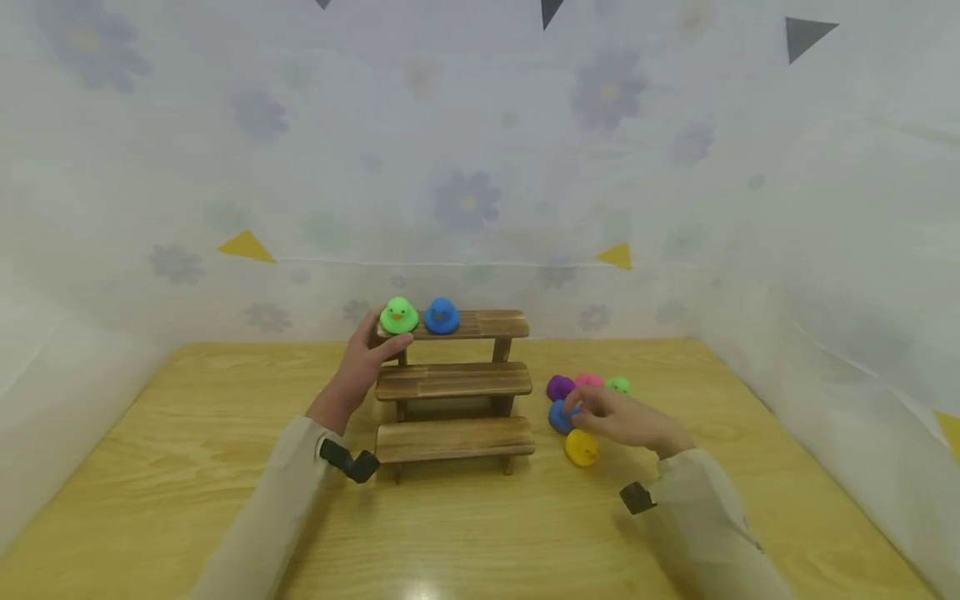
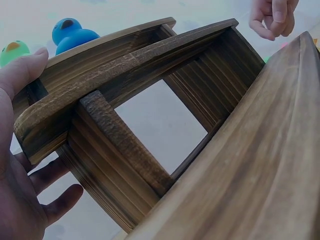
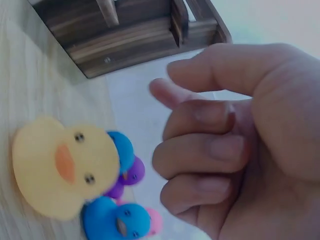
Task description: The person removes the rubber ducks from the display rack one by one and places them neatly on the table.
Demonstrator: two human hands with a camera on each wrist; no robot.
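While one green duck (image 1: 398,317) and one blue duck (image 1: 442,317) sit side by side near the left end of the top step (image 1: 495,323) of a three-step wooden stand (image 1: 453,381), six more ducks can be counted across the views on the table (image 1: 450,542), between the stand's right end and the table's right edge: one purple duck (image 1: 559,388), one pink duck (image 1: 589,380), a second green duck (image 1: 618,385), one yellow duck (image 1: 581,448) nearest the front, a second blue duck (image 1: 561,418), and a third blue duck (image 3: 106,219) that shows in the right wrist view. The stand is set toward the table's back edge. The left forearm slants inward along the stand's left side, and the left hand (image 1: 354,373) grips the left end of the top step, thumb in front just below the green duck, fingers behind, the lower ones spread apart. From the right the other forearm angles inward, and the right hand (image 1: 621,417) hangs palm-in over the cluster, three fingers curled toward the palm, thumb and index close together with nothing between them. Each sleeve (image 1: 262,508) is pale, with one black block (image 1: 637,498) at the wrist.
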